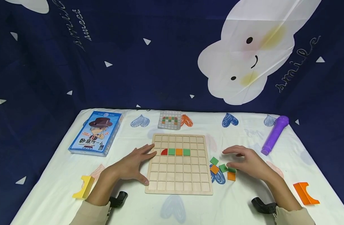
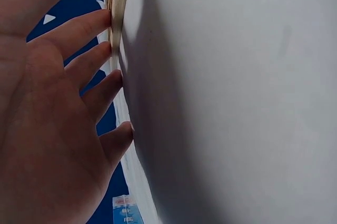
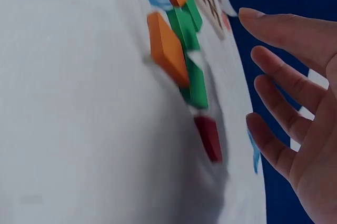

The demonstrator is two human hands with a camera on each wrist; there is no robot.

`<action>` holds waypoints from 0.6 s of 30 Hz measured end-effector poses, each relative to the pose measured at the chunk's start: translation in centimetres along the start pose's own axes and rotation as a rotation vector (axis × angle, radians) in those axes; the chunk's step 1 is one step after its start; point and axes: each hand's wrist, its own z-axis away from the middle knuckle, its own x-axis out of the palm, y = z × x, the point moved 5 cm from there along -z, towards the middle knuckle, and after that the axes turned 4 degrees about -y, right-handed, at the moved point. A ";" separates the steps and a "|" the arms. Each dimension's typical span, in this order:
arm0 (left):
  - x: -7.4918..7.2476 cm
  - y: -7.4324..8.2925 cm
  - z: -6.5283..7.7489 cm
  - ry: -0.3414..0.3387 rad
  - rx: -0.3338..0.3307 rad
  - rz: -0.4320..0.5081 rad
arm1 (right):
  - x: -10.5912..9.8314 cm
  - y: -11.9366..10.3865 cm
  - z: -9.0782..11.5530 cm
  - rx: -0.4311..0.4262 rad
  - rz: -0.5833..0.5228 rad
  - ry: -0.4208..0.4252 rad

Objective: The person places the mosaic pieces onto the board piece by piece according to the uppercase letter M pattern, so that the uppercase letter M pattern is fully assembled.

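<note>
A wooden grid board (image 1: 177, 186) lies on the cloth. One of its rows holds a red quarter-round tile (image 1: 164, 152), a green tile (image 1: 171, 152), an orange tile (image 1: 179, 152) and another green one. With fingers spread, my left hand (image 1: 129, 165) rests at the board's left edge, thumb by the lower corner. My right hand (image 1: 249, 162) hovers over loose tiles right of the board, fingers apart and nothing between them. Among those are green (image 1: 214, 160) and orange (image 1: 231, 176) squares; the right wrist view adds a red tile (image 3: 209, 138), hidden under the hand from above.
Behind the board lies a small pattern card (image 1: 169, 120) with a coloured grid. A blue game box (image 1: 96, 134) is at the left, a purple microphone-shaped object (image 1: 275, 135) at the right. Yellow (image 1: 84, 187) and orange (image 1: 305, 193) notched blocks flank the forearms.
</note>
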 end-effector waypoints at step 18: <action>0.0 0.1 0.1 0.008 0.010 -0.001 | -1.3 3.4 3.5 0.067 -0.062 -0.007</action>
